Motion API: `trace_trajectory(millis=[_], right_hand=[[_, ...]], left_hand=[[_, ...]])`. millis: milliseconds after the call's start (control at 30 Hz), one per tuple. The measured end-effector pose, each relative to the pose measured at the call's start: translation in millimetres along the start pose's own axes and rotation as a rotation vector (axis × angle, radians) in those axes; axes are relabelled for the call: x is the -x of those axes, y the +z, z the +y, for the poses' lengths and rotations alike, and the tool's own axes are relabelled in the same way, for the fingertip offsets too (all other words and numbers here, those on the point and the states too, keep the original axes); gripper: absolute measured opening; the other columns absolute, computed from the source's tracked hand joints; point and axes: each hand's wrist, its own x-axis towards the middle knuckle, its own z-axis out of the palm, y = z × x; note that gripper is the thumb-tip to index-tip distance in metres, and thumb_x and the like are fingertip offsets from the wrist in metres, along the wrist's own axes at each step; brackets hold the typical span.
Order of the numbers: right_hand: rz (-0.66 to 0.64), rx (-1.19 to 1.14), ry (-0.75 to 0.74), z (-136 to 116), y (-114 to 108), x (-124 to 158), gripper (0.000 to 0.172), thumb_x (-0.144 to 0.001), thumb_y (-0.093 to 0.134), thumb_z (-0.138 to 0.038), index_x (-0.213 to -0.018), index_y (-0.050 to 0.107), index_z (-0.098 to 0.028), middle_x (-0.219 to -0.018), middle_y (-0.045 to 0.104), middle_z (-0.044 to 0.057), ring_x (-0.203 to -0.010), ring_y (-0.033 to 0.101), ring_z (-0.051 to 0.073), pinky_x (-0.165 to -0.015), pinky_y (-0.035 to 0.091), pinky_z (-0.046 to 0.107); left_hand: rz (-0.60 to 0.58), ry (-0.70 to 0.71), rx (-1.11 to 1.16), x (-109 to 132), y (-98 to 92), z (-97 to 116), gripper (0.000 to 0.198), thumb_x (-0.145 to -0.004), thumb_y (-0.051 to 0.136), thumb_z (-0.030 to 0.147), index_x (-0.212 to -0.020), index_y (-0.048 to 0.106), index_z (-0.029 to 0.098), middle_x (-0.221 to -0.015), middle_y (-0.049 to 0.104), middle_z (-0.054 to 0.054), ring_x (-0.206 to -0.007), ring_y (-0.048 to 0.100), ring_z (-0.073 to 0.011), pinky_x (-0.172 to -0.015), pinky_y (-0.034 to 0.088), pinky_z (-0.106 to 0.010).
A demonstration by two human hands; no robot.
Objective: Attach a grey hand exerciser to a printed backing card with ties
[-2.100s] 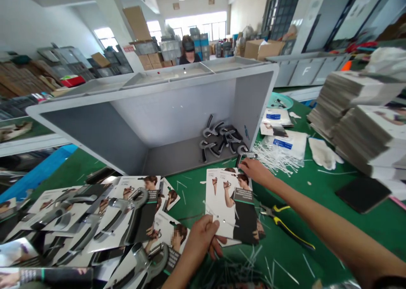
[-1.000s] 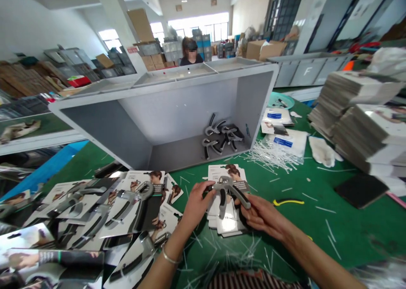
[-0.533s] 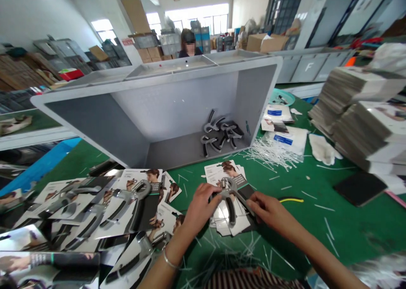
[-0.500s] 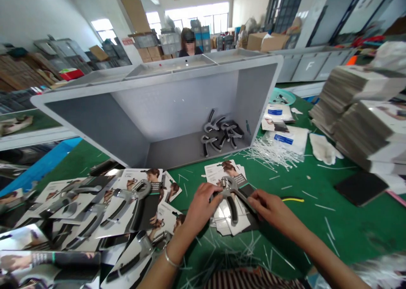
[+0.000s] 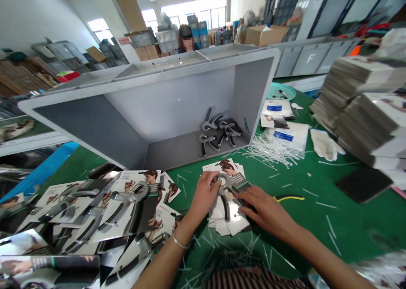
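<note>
On the green table (image 5: 317, 225), the left hand (image 5: 203, 198) is pinching a grip trainer (image 5: 226, 198); the right hand (image 5: 268, 210), fingers outstretched, is pressing it onto cards (image 5: 234, 222)

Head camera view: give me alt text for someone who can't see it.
Two bare hands hold a grey hand gripper on a stack of printed cards on a green table: the left hand grips its spring end, the right hand lies over a handle. Behind, a grey bin on its side holds more grippers; carded ones lie at left.

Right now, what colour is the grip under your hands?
The grip is grey with black handles; the head view shows it best.
</note>
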Motion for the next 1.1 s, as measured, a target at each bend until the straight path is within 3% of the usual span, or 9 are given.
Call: trace_trajectory(millis=[300,533,900,1100], right_hand=[[0.081,-0.169,0.095,8,12,-14,0.018,-0.094,0.048,-0.018,-0.105,0.062,-0.021,-0.108,0.064,0.008,-0.106,0.059,0.022,-0.097,0.048,0.04],[0.014,-0.208,0.197,7,7,-3,0.03,-0.089,0.055,-0.017,-0.117,0.055,-0.024,-0.12,0.054,0.007,-0.112,0.056,0.021,-0.103,0.045,0.041],[0.033,-0.186,0.175,12,7,0,0.028,-0.09,0.052,-0.016,-0.117,0.053,-0.023,-0.118,0.054,0.009,-0.108,0.057,0.022,-0.101,0.047,0.043],[0.025,-0.152,0.099,7,7,-5,0.038,-0.086,0.057,-0.014,-0.123,0.056,-0.025,-0.129,0.049,0.009,-0.123,0.049,0.024,-0.109,0.041,0.044]], left_hand=[[0.034,0.011,-0.024,-4,8.3,8,0.021,-0.088,0.057,0.012,-0.104,0.067,0.022,-0.109,0.062,-0.005,-0.11,0.055,-0.0203,-0.105,0.039,-0.041],[0.003,-0.094,-0.026,-7,14.2,12,0.025,-0.086,0.058,0.012,-0.108,0.065,0.021,-0.11,0.063,-0.006,-0.11,0.056,-0.0216,-0.104,0.042,-0.041],[-0.063,0.009,-0.085,-9,20.8,7,0.022,-0.09,0.056,0.017,-0.109,0.065,0.022,-0.115,0.064,-0.008,-0.114,0.056,-0.0227,-0.106,0.041,-0.045],[-0.083,0.02,-0.098,-9,18.4,3,0.022,-0.091,0.055,0.019,-0.11,0.065,0.022,-0.114,0.064,-0.008,-0.114,0.056,-0.0227,-0.106,0.041,-0.044]])
